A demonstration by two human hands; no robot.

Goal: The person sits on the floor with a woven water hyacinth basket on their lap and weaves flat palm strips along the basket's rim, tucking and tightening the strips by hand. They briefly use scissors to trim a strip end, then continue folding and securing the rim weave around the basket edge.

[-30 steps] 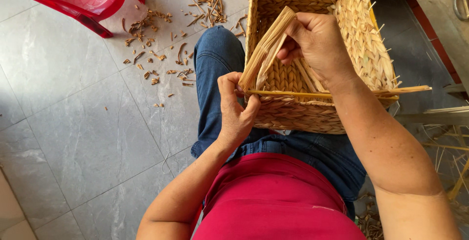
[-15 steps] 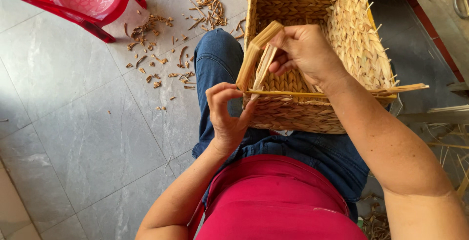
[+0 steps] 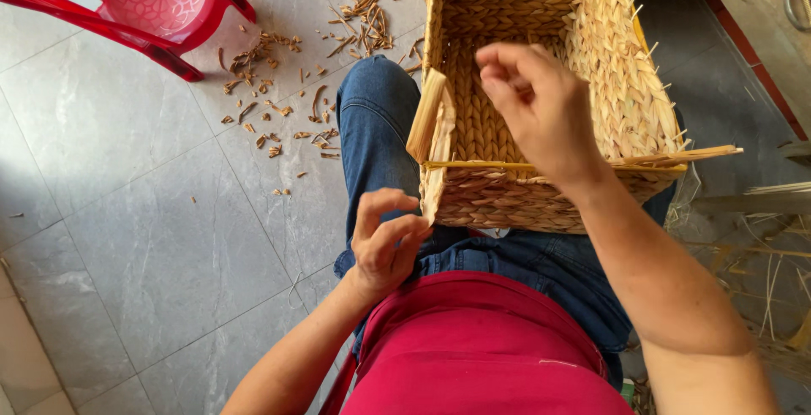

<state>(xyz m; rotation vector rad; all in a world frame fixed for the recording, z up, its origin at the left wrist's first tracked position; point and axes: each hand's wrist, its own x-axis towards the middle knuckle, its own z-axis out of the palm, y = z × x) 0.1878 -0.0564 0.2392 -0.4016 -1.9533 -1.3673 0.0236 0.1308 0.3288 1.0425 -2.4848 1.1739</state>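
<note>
Both hands' grip off basket [image 3: 541, 111]

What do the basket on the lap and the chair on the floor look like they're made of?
Basket: looks like braided dried plant fibre, perhaps rush or water hyacinth; matte straw colour, plaited strands, stiff ends poking from the rim. Chair: looks like moulded plastic; glossy red, with a pattern pressed into the seat.

One woven basket [image 3: 541, 85], one red plastic chair [image 3: 144, 1], two hands, and many scattered straw scraps [image 3: 287, 102].
</note>
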